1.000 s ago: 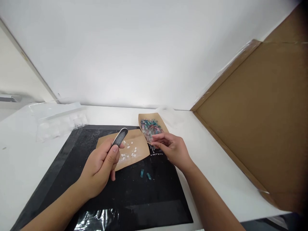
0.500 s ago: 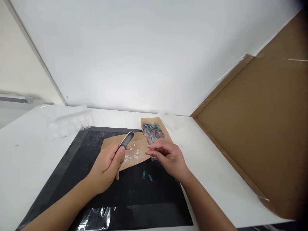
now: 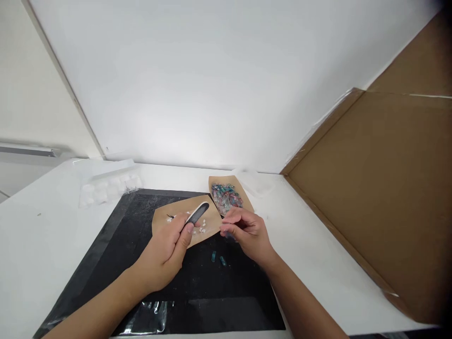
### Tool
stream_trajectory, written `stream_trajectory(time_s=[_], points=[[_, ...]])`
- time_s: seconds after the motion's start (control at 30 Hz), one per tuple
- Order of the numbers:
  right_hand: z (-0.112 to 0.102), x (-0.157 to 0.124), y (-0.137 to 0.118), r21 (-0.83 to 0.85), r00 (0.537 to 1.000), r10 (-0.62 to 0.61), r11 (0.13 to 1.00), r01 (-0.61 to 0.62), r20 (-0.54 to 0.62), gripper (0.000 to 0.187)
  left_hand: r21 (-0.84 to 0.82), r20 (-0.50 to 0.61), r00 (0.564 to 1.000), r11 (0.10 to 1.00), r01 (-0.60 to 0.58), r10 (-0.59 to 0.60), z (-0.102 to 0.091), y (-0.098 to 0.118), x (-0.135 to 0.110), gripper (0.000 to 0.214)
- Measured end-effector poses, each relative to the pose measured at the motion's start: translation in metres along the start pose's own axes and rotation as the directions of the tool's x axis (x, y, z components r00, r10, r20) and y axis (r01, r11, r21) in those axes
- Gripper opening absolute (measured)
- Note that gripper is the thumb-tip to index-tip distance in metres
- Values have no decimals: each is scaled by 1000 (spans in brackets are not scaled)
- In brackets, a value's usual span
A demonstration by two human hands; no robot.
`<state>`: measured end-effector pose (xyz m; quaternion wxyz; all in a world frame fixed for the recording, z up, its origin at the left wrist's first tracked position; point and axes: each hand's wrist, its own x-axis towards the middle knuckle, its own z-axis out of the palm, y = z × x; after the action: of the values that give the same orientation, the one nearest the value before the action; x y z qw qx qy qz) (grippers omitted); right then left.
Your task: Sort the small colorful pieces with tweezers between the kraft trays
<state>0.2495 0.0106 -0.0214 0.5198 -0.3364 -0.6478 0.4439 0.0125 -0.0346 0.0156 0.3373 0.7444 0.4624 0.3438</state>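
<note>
Both forearms (image 3: 109, 299) converge, left hand (image 3: 163, 261) gripping a file (image 3: 198, 213).

- Black file (image 3: 198, 214): lower end hidden inside left hand (image 3: 165, 254)
- Right hand (image 3: 249, 235): anything pinched, too small to tell
- Cardboard (image 3: 384, 188): cut off at right

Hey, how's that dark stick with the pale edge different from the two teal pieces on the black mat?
The dark stick is blackish-grey; the teal pieces are blue-green. The stick is clearly longer than either teal piece. The stick is gripped in the left hand, while the teal pieces lie loose on the black mat. Both kinds are elongated.
</note>
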Motion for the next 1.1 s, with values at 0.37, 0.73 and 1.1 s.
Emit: stream_trajectory(time_s=[0.37, 0.73, 1.1], points=[[15, -1, -39, -344, 942, -265, 881, 324, 206, 11, -92, 68, 998, 996, -2, 8, 4, -1, -1, 34], [42, -3, -5, -410, 877, -454, 838, 360, -158, 9, -366, 140, 982, 915, 167, -123, 15, -6, -9, 38], [39, -10, 6, -582, 839, -543, 691, 429, -26, 15, -320, 272, 943, 907, 274, -189, 8, 6, -8, 42]])
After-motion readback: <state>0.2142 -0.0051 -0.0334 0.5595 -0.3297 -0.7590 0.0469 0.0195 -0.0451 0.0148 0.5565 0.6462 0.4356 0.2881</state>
